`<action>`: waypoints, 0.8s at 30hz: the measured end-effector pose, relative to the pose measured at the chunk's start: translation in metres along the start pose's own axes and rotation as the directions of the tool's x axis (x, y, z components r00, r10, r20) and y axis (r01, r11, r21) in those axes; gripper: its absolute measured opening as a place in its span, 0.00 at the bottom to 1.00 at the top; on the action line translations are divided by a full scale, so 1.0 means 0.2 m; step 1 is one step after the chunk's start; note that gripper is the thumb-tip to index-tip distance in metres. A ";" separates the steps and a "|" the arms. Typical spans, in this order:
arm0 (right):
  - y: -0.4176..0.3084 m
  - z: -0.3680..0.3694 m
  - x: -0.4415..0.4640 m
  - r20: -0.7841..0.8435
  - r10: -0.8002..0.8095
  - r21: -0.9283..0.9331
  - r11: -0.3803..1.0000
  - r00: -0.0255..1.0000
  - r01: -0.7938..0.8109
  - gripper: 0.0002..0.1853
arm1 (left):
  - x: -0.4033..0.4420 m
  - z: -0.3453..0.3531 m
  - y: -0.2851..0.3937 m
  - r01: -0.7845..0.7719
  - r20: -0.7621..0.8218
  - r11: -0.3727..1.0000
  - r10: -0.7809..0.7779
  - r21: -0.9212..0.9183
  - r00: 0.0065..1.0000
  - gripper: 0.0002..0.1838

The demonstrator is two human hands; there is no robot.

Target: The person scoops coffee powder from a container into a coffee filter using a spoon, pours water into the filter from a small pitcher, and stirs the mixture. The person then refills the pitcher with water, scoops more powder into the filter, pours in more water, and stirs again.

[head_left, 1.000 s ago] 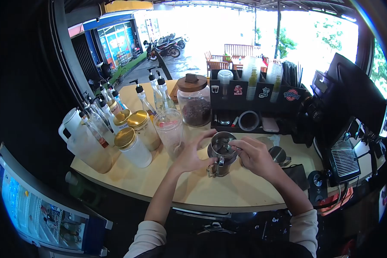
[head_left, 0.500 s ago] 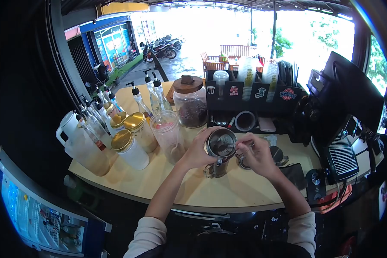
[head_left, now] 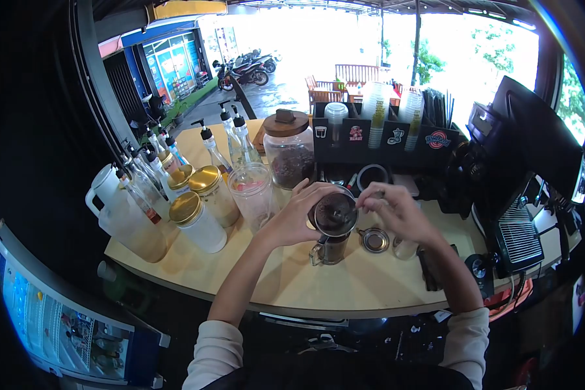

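My left hand (head_left: 297, 218) is wrapped round the side of a round metal cup (head_left: 335, 229) with a dark inside, tilted so its mouth faces me. Just below the cup, a glass mug (head_left: 332, 251) with a handle stands on the counter; whether the two touch I cannot tell. At the cup's right rim, my right hand (head_left: 396, 211) is closed in a pinch. What its fingers hold is too small to make out. A small round metal lid (head_left: 375, 240) lies on the counter, right of the mug. Beside it, a clear glass (head_left: 406, 249) is partly hidden under my right wrist.
Left on the counter (head_left: 292, 286) stand gold-lidded jars (head_left: 198, 224), a pitcher (head_left: 127, 218), pump bottles (head_left: 211, 146) and a clear tumbler (head_left: 252, 195). Behind are a wooden-lidded jar (head_left: 289, 156) and a black cup organiser (head_left: 377, 140). A machine with a ribbed tray (head_left: 517, 240) stands right.
The cup has tipped further towards me. My right hand has shifted slightly up and right, still at the rim. The metal lid and the clear glass now show more fully.
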State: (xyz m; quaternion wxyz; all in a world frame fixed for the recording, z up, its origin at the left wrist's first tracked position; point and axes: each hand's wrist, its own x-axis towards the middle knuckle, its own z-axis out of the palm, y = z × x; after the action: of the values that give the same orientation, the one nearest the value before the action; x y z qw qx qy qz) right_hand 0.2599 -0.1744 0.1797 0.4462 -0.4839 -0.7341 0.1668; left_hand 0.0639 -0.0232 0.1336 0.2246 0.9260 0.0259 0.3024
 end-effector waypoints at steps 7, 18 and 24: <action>-0.08 -0.02 0.14 0.209 -0.139 -0.120 0.979 0.968 0.166 0.09 | 0.01 0.00 0.00 -0.018 0.057 0.999 0.016 0.035 0.998 0.45; -0.08 -0.01 0.25 0.165 -0.129 -0.127 0.980 0.978 0.150 0.10 | 0.01 -0.03 0.00 -0.042 0.004 0.998 0.042 0.038 0.999 0.46; -0.05 0.08 0.21 -0.003 -0.058 -0.052 0.997 0.998 0.058 0.13 | 0.02 -0.04 0.03 0.006 -0.074 1.000 -0.008 -0.026 0.997 0.45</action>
State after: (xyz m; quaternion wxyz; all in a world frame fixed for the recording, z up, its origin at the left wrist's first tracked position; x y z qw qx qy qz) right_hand 0.2360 -0.1406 0.1982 0.4401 -0.4741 -0.7508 0.1336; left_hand 0.0613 -0.0240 0.1433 0.2363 0.9112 0.0334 0.3358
